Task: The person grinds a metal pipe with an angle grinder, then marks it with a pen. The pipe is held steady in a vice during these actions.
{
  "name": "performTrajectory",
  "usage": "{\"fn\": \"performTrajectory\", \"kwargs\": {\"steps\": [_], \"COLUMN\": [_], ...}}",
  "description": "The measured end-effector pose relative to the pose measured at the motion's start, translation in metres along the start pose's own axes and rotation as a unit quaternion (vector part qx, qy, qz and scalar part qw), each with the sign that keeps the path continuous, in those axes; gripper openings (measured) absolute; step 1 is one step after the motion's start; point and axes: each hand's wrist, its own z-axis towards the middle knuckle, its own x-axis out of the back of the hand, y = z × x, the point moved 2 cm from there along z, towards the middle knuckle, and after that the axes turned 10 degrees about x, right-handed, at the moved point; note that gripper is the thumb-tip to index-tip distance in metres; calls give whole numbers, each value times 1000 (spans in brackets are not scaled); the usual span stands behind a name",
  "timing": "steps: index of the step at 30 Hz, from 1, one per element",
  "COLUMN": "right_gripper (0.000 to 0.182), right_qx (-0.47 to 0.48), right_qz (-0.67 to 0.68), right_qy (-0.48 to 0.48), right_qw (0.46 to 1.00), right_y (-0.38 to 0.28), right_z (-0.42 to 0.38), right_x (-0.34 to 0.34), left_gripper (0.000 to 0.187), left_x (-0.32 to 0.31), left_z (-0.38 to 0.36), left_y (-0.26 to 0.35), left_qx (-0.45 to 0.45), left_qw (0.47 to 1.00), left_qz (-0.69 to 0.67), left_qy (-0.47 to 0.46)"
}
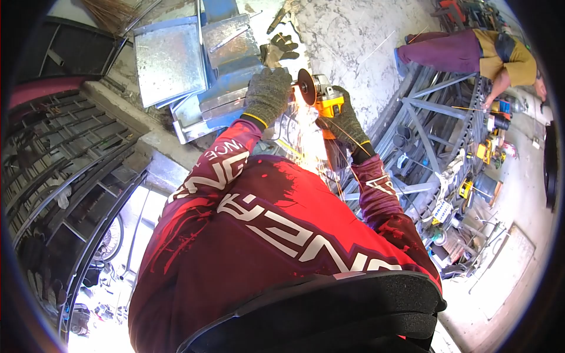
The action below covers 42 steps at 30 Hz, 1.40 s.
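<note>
1. Right hand [348, 122]: gloved, clamped on the body of the angle grinder [331, 107]; back of the hand toward the right.
2. Angle grinder: directly within the right grip, head toward the far side; long axis apparently near to far, with the rear part partly lost behind glove and glare.
3. Disc [306, 87]: on the left side of the grinder head, between both hands; seen obliquely, plane roughly near to far, edge just beside the left glove.
4. Left hand [268, 97]: gloved, laid over the right end of the metal bars [226, 105]; fingertips largely hidden, hence impossible to tell whether closed around metal or merely pressing.
5. Metal bars: left of the disc, long axis left to right and slanting slightly farther away at the right; nearer to the left hand than to the right. Exact contact with the disc: not discernible.
6. Sparks [307, 138]: streaming from below the disc toward the near side, between the forearms.
7. Outer surroundings: flat metal panel [169, 62] at far left; loose glove [280, 50] just beyond the left hand; co-worker [506, 56] at far right, well apart.
</note>
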Motion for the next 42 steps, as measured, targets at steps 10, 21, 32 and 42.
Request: {"fn": "performTrajectory", "kwargs": {"steps": [10, 21, 32, 42], "right_gripper": [98, 93, 102, 97], "right_qx": [-25, 30, 31, 42], "right_qz": [37, 17, -16, 27], "right_qy": [-7, 1, -4, -3], "right_qw": [999, 999, 999, 999], "right_y": [-8, 4, 3, 5], "right_z": [-2, -1, 3, 1], "right_x": [-1, -3, -3, -2], "left_gripper": [44, 43, 46, 38], "left_x": [-1, -8, -7, 4], "left_z": [2, 1, 1, 1], "left_y": [0, -2, -2, 1], "left_qx": [2, 1, -5, -1], "left_qw": [1000, 1000, 1000, 1000], "left_qz": [-7, 11, 5, 12], "left_qy": [-14, -16, 2, -20]}}
